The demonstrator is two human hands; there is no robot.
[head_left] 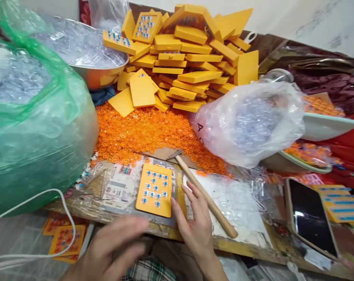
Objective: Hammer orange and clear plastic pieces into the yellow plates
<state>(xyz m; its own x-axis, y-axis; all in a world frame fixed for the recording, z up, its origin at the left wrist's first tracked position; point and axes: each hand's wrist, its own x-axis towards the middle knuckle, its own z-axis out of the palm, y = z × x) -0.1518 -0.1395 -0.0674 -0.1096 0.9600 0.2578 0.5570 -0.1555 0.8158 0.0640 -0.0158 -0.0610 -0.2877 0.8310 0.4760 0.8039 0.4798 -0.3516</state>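
Note:
A flat yellow plastic panel (154, 189) with several small blue-and-clear pieces set in it lies on the newspaper-covered bench. My right hand (194, 218) is just right of it, fingers spread, the thumb tip at the panel's right edge and nothing in its grasp. Beside that hand, a hammer (204, 191) with a wooden handle lies slantwise, its head pointing away from me. My left hand (112, 242), blurred by motion, hovers in front of the bench edge near the panel. Its fingers stretch out with the thumb apart, and nothing shows between them.
Stacked yellow panels (191, 58) rise behind a heap of orange rings (141, 132). A green bag (48, 148) fills the left, near a metal bowl (97, 70) of clear pieces. At right are a white bag (217, 128) and a phone (310, 216). A white cable (67, 218) loops at left.

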